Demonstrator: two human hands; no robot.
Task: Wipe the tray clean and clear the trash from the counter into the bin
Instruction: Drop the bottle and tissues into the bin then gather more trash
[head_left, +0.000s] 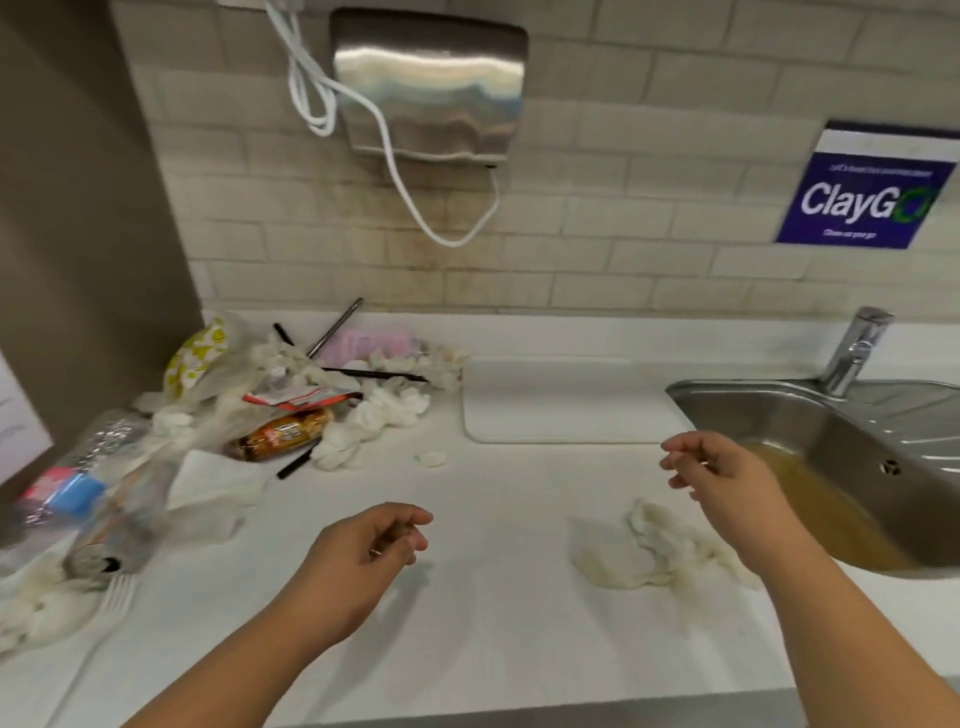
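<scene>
Both hands hang above the white counter (493, 649) and hold nothing. The left hand (363, 551) is over the middle of the counter toward its front edge, fingers loosely curled with the tips near the thumb. The right hand (727, 478) is farther back, at the counter's right side just beside the sink (779, 410), with its fingers relaxed and slightly spread.

The tray (561, 405) lies flat at the back of the counter, its right edge close to the sink. It is white, shallow and rectangular with rounded corners, nearly the counter's own colour, and its surface looks bare.

A crumpled tissue (660, 551) lies near the front right of the counter, under the right forearm. The trash pile (291, 410) fills the back left corner and runs along the left edge: wadded tissues, a brown snack wrapper (283, 434), black straws (374, 373), a yellow-patterned wrapper (197, 353) and a pink packet (374, 340). Nearer the left front lie a plastic bottle (67, 488) with a blue and pink label and a white plastic fork (117, 592).

Murky brown water (831, 514) stands in the steel sink.
</scene>
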